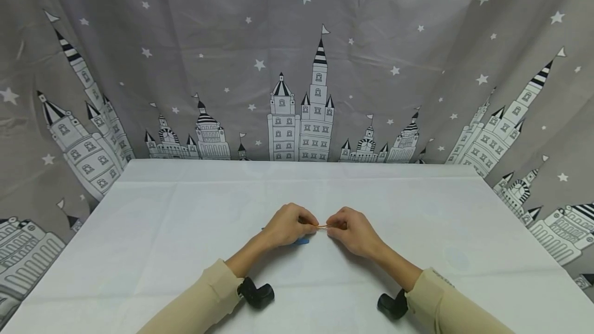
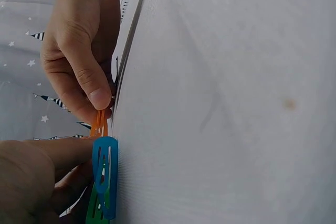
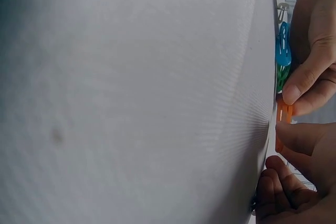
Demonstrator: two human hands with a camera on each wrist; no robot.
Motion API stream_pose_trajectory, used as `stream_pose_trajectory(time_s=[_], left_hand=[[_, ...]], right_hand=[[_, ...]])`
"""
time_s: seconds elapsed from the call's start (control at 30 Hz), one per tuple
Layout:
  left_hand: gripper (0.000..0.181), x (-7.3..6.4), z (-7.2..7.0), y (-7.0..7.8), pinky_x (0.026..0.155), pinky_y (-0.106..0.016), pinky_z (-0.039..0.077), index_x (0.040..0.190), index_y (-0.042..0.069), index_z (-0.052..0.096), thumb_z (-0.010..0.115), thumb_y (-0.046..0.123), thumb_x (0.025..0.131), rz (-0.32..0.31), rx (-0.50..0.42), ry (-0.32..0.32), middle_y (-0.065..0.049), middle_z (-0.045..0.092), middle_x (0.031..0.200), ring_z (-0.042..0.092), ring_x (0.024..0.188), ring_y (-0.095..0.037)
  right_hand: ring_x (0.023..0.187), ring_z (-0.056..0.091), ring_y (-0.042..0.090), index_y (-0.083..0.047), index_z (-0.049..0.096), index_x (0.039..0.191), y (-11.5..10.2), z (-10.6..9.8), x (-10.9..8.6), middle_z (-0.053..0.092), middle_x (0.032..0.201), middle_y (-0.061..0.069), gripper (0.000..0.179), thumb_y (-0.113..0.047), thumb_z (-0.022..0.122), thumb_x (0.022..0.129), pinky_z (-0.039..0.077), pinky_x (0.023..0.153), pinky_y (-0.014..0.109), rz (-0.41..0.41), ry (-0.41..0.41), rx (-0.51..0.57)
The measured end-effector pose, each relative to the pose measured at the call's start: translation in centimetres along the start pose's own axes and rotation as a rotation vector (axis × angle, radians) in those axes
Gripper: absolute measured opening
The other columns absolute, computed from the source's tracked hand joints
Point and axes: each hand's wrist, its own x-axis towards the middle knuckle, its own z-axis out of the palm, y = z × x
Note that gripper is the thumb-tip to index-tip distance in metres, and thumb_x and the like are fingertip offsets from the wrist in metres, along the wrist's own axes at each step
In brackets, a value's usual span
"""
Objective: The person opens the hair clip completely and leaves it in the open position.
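Between my two hands is an orange snap hair clip (image 1: 322,227), level just above the white table. My left hand (image 1: 289,226) pinches one end of it between thumb and fingers. The other end is in the thumb-and-finger pinch of my right hand (image 1: 355,232). A blue snap clip (image 2: 112,198) and a green snap clip (image 2: 93,211) lie overlapping beside the left hand. In the head view the left hand covers most of them. A pale clip (image 3: 283,11) shows past the blue one in the right wrist view.
The white table (image 1: 185,262) carries faint fold creases. At its far edge hangs a grey curtain (image 1: 223,30) printed with castles and stars. Black wrist cameras (image 1: 257,295) protrude under both sleeves, low over the tabletop.
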Motion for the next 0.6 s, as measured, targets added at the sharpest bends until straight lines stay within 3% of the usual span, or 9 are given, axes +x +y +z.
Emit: stream_pose_trajectory(time_s=[0.23, 0.6], left_hand=[[0.006, 0.07, 0.03, 0.17, 0.076, -0.033, 0.05, 0.09, 0.009, 0.078, 0.075, 0.006, 0.086, -0.015, 0.01, -0.013, 0.005, 0.072, 0.082, 0.062, 0.078, -0.008], [0.006, 0.07, 0.08, 0.29, 0.078, -0.035, 0.049, 0.09, 0.008, 0.078, 0.075, 0.005, 0.086, -0.036, 0.022, -0.024, 0.005, 0.072, 0.083, 0.062, 0.079, -0.009]], right_hand=[[0.083, 0.057, 0.014, -0.002, 0.075, 0.095, -0.18, -0.06, -0.07, 0.062, 0.09, 0.001, 0.011, -0.002, 0.073, 0.085, 0.048, 0.074, 0.033, -0.038, -0.001, -0.049], [0.083, 0.056, 0.014, -0.002, 0.075, 0.094, -0.31, 0.18, -0.03, 0.062, 0.09, 0.001, 0.011, -0.001, 0.073, 0.083, 0.047, 0.076, 0.035, -0.027, 0.008, -0.103]])
